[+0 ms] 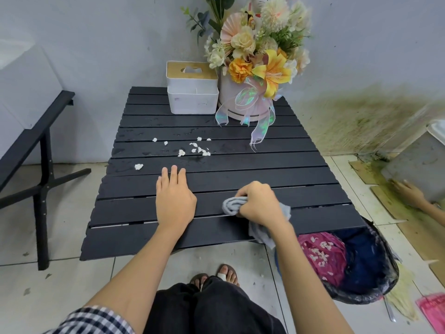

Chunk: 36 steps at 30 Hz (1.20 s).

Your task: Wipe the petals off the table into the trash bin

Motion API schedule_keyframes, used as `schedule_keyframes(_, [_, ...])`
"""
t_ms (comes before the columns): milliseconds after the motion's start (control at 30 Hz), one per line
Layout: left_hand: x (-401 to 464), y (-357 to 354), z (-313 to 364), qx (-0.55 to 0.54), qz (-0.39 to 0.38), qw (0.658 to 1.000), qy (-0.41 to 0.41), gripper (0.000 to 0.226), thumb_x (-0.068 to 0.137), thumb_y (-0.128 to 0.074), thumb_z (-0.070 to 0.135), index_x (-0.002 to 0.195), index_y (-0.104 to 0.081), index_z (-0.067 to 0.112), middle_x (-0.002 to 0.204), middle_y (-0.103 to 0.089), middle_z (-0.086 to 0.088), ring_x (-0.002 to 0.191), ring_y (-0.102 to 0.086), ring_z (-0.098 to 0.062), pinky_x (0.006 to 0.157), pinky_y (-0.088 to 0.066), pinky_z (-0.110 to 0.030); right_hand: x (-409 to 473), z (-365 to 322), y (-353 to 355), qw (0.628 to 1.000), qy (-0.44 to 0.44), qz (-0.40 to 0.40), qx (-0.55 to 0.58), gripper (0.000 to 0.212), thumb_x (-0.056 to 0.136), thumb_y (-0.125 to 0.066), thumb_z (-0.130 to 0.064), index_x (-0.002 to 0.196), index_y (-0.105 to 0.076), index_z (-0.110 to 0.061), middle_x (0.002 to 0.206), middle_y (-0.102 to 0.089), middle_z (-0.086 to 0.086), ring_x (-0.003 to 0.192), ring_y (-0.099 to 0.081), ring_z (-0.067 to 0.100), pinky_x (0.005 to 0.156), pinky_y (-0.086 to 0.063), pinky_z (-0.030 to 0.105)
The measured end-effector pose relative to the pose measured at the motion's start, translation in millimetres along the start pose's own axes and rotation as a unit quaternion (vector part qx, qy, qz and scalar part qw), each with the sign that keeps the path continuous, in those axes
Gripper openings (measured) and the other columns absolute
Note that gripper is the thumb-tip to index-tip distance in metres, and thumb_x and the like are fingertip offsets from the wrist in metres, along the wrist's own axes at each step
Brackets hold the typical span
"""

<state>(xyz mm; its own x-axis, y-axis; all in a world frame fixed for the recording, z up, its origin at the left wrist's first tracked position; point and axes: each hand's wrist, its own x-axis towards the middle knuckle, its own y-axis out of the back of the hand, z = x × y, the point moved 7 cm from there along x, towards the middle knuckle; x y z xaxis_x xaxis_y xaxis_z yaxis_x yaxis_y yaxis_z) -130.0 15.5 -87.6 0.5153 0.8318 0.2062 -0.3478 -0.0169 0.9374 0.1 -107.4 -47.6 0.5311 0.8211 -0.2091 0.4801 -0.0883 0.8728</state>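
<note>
- the left hand (pixel 174 203) lies flat, palm down, on the black slatted tabletop (pixel 277 165), its fingers (pixel 173 173) straight and close together, holding nothing.
- the right hand (pixel 258 204) has its fingers curled tightly round a bunched grey cloth (pixel 233 205); the balled end of the cloth sticks out to the left of the fist and rests on the tabletop, while a loose tail hangs over the near edge below the wrist.
- the white petals (pixel 199 149) lie scattered across the middle slats, farther from the person than either hand. the main cluster sits beyond and slightly right of the left fingertips, well apart from the cloth.
- one single petal piece (pixel 138 167) lies just to the left of the left fingertips, near but not touching them; two more small bits lie farther back on the left.
- the trash bin (pixel 375 268), lined with a black bag, stands on the floor at the near right corner of the tabletop, partly tucked under its edge, just below and right of the right hand. a pink bag (pixel 322 256) inside it carries white petals.
- at the far edge stand a white tissue box (pixel 192 92) and, touching it on the right, a round flower box (pixel 243 102) with a ribbon trailing over the slats.
- another person's hand (pixel 409 192) shows at the right edge against a grey box on the floor.
</note>
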Motion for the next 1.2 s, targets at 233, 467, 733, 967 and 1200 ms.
schedule_keyframes(233, [1.1, -1.4, -1.8, -0.007, 0.008, 1.000, 0.001, 0.045, 0.081, -0.046, 0.002, 0.126, -0.048, -0.002, 0.136, -0.047, -0.022, 0.130, -0.035, -0.042, 0.108, -0.031, -0.049, 28.7, 5.4, 15.7, 0.986, -0.016, 0.093, 0.140, 0.013, 0.071, -0.073, -0.013, 0.083, -0.070, -0.016, 0.070, -0.059, 0.003, 0.071, -0.054, 0.022, 0.062, -0.043, 0.030])
schedule_keyframes(467, [2.6, -2.4, -2.5, -0.010, 0.020, 1.000, 0.004, 0.043, 0.079, -0.049, 0.002, 0.123, -0.051, -0.001, 0.133, -0.050, -0.021, 0.128, -0.038, -0.042, 0.105, -0.034, -0.049, 27.4, -15.8, -17.0, 0.985, 0.074, 0.101, 0.119, 0.063, 0.085, -0.059, -0.040, 0.140, -0.033, -0.022, 0.146, -0.040, 0.007, 0.128, -0.040, 0.033, 0.108, -0.031, 0.043])
schedule_keyframes(733, [-2.7, 0.7, -5.1, -0.051, -0.014, 0.999, -0.013, 0.048, 0.092, -0.037, 0.011, 0.140, -0.034, 0.010, 0.151, -0.029, -0.010, 0.142, -0.018, -0.027, 0.116, -0.012, -0.037, 30.3, 11.2, -37.6, 0.980, 0.017, 0.158, -0.117, 0.049, 0.087, -0.032, -0.046, 0.126, -0.056, -0.029, 0.136, -0.054, 0.010, 0.116, -0.055, 0.044, 0.090, -0.047, 0.054])
schedule_keyframes(967, [-8.3, 44.7, -114.2, -0.027, -0.005, 0.996, 0.081, 0.045, 0.094, -0.037, 0.020, 0.137, -0.038, 0.009, 0.148, -0.033, -0.012, 0.140, -0.023, -0.028, 0.113, -0.020, -0.041, 59.3, -44.7, -13.4, 0.984, -0.037, 0.149, 0.092, 0.040, 0.093, -0.042, -0.018, 0.127, -0.053, -0.033, 0.135, -0.045, 0.002, 0.115, -0.040, 0.035, 0.097, -0.034, 0.041])
schedule_keyframes(1200, [-18.5, 37.0, -177.5, -0.090, -0.007, 0.956, 0.278, 0.052, 0.097, -0.026, 0.033, 0.139, -0.032, 0.002, 0.148, -0.032, -0.017, 0.140, -0.020, -0.033, 0.112, -0.019, -0.046, 86.7, -240.6, -83.0, 0.968, 0.228, 0.100, 0.024, 0.038, 0.095, -0.043, -0.025, 0.132, -0.047, -0.021, 0.144, -0.030, 0.015, 0.123, -0.031, 0.037, 0.102, -0.029, 0.040])
